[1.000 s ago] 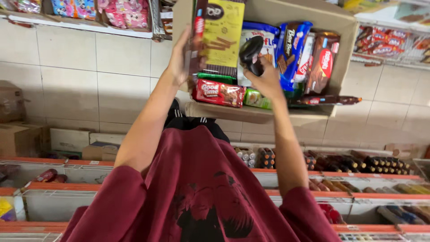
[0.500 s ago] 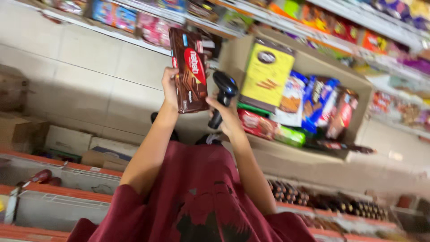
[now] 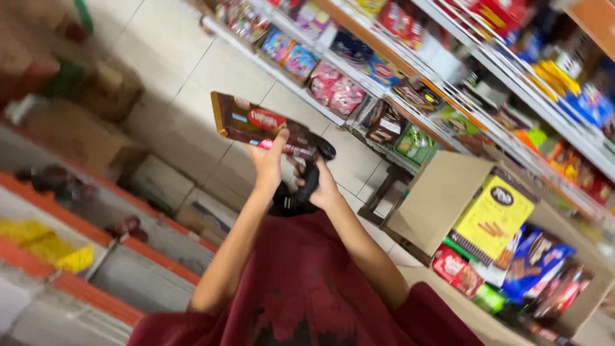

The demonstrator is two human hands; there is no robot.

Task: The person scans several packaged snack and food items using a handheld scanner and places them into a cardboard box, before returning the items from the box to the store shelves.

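We judge the brown wafer box [image 3: 259,126], pinched at its long edges by left hand [image 3: 268,164] fingers, light, stiff, crushable; right hand [image 3: 322,188] grips the black scanner [image 3: 312,168].

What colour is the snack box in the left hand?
Dark brown with a red oval patch, seen in the head view: snack box, left hand.

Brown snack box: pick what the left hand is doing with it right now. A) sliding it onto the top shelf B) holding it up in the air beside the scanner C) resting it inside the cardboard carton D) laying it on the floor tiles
B: the left hand grips the brown snack box raised over the floor, next to the black scanner in the right hand, well apart from the cardboard carton.
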